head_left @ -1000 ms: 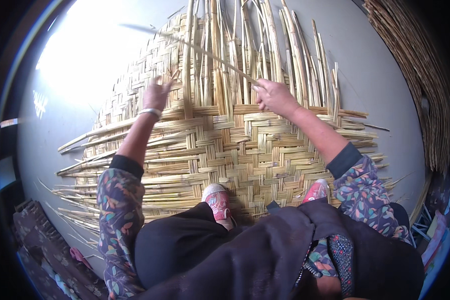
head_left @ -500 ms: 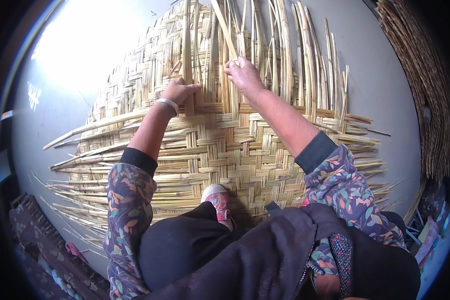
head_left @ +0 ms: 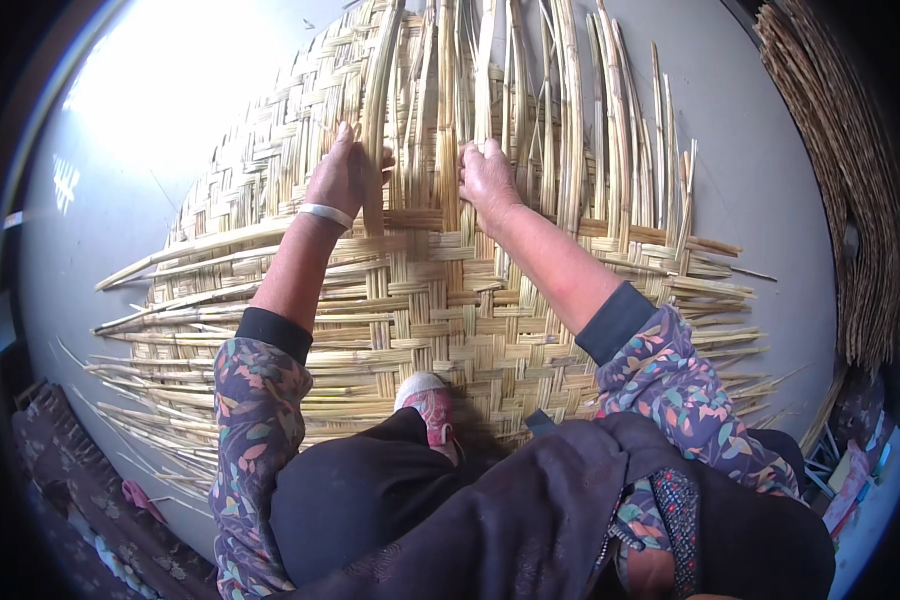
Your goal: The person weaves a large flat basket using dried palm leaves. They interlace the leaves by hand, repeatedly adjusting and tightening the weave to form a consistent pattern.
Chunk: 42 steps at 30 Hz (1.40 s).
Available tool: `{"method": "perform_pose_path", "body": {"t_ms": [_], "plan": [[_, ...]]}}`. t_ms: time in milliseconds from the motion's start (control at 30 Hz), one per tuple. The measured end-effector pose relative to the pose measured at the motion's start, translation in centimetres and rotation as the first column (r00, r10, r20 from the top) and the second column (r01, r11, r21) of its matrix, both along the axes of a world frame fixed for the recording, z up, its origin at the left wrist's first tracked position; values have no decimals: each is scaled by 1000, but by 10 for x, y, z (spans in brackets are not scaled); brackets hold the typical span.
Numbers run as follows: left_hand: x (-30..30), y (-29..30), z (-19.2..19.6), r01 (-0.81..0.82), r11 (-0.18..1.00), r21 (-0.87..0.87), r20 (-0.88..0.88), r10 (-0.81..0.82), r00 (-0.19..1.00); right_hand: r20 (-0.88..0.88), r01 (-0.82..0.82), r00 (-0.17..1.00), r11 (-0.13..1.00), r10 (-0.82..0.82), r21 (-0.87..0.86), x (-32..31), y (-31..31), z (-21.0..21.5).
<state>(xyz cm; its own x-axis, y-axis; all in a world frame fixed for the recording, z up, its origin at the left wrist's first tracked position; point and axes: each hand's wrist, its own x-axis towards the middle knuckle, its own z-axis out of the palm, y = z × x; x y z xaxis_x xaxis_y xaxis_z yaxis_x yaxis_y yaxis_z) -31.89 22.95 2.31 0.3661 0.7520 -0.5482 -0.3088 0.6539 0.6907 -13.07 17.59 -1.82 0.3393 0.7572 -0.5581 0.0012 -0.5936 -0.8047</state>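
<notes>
A half-woven mat (head_left: 490,345) of pale, flattened reed strips lies beneath both hands. My left hand (head_left: 340,182), with a white band at its wrist, is closed round a broad upright reed strip (head_left: 378,90); its fingertips show past the strip's right side. To the right, my right hand (head_left: 490,185) is closed on another lengthwise reed strip (head_left: 484,75), whose lower end is hidden by the fist. Between the hands several strips run away from me, above a crosswise reed (head_left: 415,218). Loose reed ends stick out at both sides of the mat.
My shoe (head_left: 430,405) rests on the near part of the mat. A tall stack of brown reed bundles (head_left: 850,200) stands at the right. Grey floor (head_left: 750,150) surrounds the mat, with bright light at the far left. Dark patterned cloth (head_left: 80,480) lies at the lower left.
My left hand has turned and moved slightly up along its strip. My right hand has come down a little, and its strip has swung from a slant to nearly upright.
</notes>
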Motion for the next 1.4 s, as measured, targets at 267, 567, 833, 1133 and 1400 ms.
{"method": "perform_pose_path", "body": {"t_ms": [267, 567, 833, 1133, 1400], "plan": [[-1, 14, 15, 507, 856, 103, 171, -518, 838, 120, -87, 988, 991, 99, -104, -10, -3, 43], [33, 40, 41, 767, 637, -82, -197, -765, 614, 28, -5, 1000, 994, 8, -112, -12, -5, 66], [49, 36, 22, 609, 792, 35, -434, -537, 723, 81, 110, 991, 994, -109, -10, -4, -17, 49], [32, 27, 5, 352, 886, 301, 0, -369, 930, 40, -322, 947, 941, 320, 105, 15, -20, 47], [2, 19, 14, 159, 945, 287, -169, -113, 979, -74, -589, 807, 807, 586, -39, 25, 8, 75]]}}
